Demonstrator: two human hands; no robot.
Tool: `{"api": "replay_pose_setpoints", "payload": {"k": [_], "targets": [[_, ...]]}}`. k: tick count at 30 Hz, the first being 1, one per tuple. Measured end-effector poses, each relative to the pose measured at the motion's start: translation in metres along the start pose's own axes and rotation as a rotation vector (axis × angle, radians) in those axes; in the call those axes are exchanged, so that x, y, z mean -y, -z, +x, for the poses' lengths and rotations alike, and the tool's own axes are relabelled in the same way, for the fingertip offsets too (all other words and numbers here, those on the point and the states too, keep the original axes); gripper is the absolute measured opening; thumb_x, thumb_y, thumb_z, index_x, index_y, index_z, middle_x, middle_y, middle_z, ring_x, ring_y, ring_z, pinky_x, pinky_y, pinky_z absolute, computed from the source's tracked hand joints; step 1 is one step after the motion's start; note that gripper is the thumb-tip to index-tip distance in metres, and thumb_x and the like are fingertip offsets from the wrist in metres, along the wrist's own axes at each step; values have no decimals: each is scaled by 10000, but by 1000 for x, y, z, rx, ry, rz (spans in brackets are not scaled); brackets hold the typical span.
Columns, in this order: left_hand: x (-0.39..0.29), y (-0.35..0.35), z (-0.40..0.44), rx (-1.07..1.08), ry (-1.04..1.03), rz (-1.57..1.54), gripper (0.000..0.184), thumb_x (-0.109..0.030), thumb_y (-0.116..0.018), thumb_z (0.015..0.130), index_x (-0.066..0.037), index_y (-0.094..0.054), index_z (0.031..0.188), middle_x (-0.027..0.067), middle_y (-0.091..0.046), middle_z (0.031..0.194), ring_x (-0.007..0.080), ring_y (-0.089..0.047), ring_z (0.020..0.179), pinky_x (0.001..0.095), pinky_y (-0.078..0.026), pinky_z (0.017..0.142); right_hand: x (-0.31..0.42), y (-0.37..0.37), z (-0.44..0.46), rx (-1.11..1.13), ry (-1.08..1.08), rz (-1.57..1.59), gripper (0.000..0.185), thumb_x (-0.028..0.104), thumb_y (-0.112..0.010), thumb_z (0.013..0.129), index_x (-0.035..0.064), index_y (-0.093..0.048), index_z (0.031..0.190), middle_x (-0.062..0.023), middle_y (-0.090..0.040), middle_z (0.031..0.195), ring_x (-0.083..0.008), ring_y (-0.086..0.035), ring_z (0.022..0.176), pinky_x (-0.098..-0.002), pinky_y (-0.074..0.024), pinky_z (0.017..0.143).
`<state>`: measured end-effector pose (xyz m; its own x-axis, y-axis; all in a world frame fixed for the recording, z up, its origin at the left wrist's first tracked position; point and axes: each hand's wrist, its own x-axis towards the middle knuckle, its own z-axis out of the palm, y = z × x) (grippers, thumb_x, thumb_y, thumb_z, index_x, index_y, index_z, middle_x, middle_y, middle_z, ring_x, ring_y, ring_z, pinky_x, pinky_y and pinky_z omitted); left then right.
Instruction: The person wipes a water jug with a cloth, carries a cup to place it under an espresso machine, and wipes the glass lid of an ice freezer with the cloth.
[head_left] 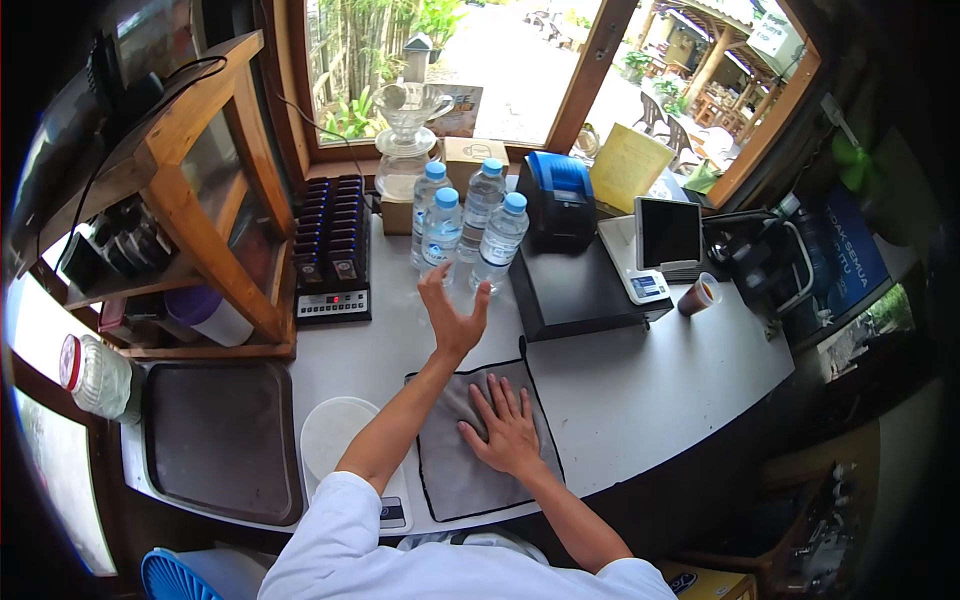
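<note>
My left hand (454, 315) reaches forward over the counter with fingers apart, just in front of the water bottles. It holds nothing; whether a fingertip touches the nearest bottle (441, 232) I cannot tell. Several clear bottles with light blue caps stand upright in a group, among them one at the front right (498, 243) and one behind (483, 200). My right hand (505, 428) lies flat with spread fingers on a grey cloth (455, 475) with a dark edge. The cloth is spread out on the counter near my body.
Left of the cloth sits a white kitchen scale (335, 435), then a dark tray (220, 450). A black pager charging rack (333, 305) stands by the wooden shelf (235, 215). To the right are a black cash drawer (570, 285), a printer (557, 205) and a cup of dark drink (697, 296).
</note>
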<state>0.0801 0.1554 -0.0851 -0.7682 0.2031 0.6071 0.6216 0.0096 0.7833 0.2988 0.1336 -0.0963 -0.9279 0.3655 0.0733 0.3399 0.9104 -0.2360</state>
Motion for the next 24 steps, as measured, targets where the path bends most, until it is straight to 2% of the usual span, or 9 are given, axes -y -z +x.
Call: {"api": "replay_pose_setpoints", "payload": {"k": [1, 4, 7, 10, 17, 24], "targets": [[11, 6, 10, -114, -21, -35, 725, -307, -684, 932, 54, -328, 1451, 261, -396, 1408, 414, -332, 1358, 511, -253, 1140, 1, 2, 1, -1, -3, 1, 711, 562, -486, 957, 208, -343, 1556, -134, -240, 1634, -293, -203, 1518, -541, -86, 1225], [31, 17, 56, -297, 84, -93, 771, -469, -543, 1000, 48, -265, 1500, 278, -315, 1497, 413, -258, 1430, 490, -174, 1189, 2, 3, 0, -7, -3, 3, 711, 551, -499, 951, 203, -351, 1553, -139, -256, 1628, -300, -210, 1516, -538, -84, 1225], [43, 9, 85, -161, 244, -209, 867, -625, -330, 1019, 32, -154, 1557, 276, -157, 1604, 394, -103, 1512, 465, -77, 1222, 1, 0, -1, -9, -3, -5, 716, 558, -494, 951, 204, -346, 1556, -138, -253, 1630, -299, -206, 1517, -536, -83, 1226], [43, -10, 79, -32, 314, -295, 927, -691, -235, 1000, 10, -62, 1580, 263, -30, 1643, 366, 22, 1537, 449, -22, 1229, 1, -1, -1, -5, -12, -3, 719, 567, -484, 951, 212, -338, 1559, -134, -246, 1633, -294, -200, 1520, -533, -81, 1227], [15, -34, 51, -61, 273, -239, 900, -652, -247, 1018, 5, 4, 1580, 284, 35, 1635, 377, 52, 1533, 471, 24, 1221, 2, 2, -1, -3, -20, 0, 715, 574, -467, 956, 223, -325, 1563, -121, -237, 1637, -281, -197, 1521, -534, -78, 1228], [23, -30, 32, -67, 224, -213, 891, -642, -243, 1023, -1, 30, 1579, 267, 98, 1637, 374, 86, 1530, 470, 40, 1218, -1, -2, -2, -25, -13, 8, 712, 579, -457, 962, 224, -322, 1565, -119, -232, 1640, -274, -192, 1522, -532, -76, 1229]]}}
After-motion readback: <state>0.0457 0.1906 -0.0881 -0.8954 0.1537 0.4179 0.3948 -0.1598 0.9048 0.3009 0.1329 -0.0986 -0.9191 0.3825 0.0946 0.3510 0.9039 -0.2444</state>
